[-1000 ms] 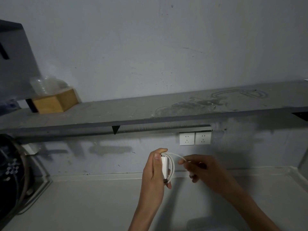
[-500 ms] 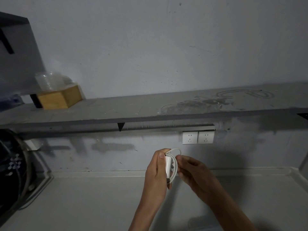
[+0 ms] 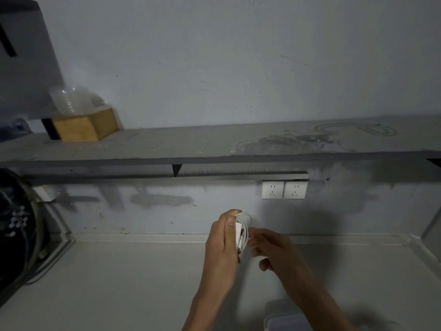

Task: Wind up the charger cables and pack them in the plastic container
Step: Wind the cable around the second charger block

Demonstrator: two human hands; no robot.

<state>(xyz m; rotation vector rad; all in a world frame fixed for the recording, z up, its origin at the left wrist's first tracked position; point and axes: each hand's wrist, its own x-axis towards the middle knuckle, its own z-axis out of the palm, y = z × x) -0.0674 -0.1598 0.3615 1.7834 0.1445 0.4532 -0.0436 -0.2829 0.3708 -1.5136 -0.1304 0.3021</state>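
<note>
My left hand [image 3: 223, 244] gripped the white charger [image 3: 238, 231] upright above the table [image 3: 119, 283], thumb along its side, with the white cable [image 3: 247, 219] looped around it. My right hand [image 3: 274, 250] was just beside it, curled fingers against the loops. Through the blur I could not tell whether they pinched the cable. The pale plastic container [image 3: 278, 317] sat on the table under my right forearm. Two wall sockets [image 3: 284, 189] hung below the shelf [image 3: 143, 144].

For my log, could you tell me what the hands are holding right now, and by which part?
The left hand grips the white charger by its body; the right hand seems to pinch its wound cable.
</note>
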